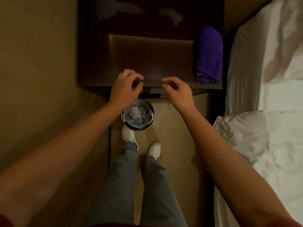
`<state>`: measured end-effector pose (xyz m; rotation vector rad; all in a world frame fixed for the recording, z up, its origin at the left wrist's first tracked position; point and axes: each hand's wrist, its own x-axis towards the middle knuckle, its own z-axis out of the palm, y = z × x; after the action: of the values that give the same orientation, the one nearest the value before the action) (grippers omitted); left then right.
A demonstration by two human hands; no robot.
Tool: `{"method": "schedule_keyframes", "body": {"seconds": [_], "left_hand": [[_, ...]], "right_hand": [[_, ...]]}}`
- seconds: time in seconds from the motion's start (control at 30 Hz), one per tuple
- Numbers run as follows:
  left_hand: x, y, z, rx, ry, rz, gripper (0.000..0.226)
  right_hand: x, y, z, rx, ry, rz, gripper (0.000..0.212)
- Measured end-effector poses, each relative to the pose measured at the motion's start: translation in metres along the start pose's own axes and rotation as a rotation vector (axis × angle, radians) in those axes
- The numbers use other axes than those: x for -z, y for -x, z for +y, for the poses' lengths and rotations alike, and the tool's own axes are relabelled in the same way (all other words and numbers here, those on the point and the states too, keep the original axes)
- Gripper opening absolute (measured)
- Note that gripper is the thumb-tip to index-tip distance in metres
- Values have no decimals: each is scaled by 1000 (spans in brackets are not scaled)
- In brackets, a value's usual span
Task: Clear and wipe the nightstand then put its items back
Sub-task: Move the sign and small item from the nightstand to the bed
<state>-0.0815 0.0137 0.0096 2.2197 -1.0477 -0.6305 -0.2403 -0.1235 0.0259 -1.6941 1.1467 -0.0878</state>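
Note:
A dark wooden nightstand (93,63) fills the top middle of the view. A flat dark mat (152,58) lies on its centre and reaches the front edge. My left hand (124,90) pinches the mat's front edge near its left end. My right hand (177,92) pinches the same edge further right, thumb and forefinger close together. A folded purple cloth (208,54) rests on the nightstand's right side, a hand's width from my right hand. Pale smears show on the glossy surface at the back.
A round waste bin (152,119) with a white liner and crumpled tissue stands on the floor below my left wrist, in front of my shoes. A bed with white sheets (265,95) borders the nightstand on the right. A beige wall runs along the left.

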Motion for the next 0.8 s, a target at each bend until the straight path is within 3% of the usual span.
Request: {"method": "schedule_keyframes", "body": {"seconds": [0.4,0.8], "left_hand": [[28,-73,10,-41,-93,-125,56],[25,-119,26,11,-90,-107,58]], "right_hand": [[46,-6,-32,-5,59,212,39],[74,-60,-42,6,93,248,33]]}}
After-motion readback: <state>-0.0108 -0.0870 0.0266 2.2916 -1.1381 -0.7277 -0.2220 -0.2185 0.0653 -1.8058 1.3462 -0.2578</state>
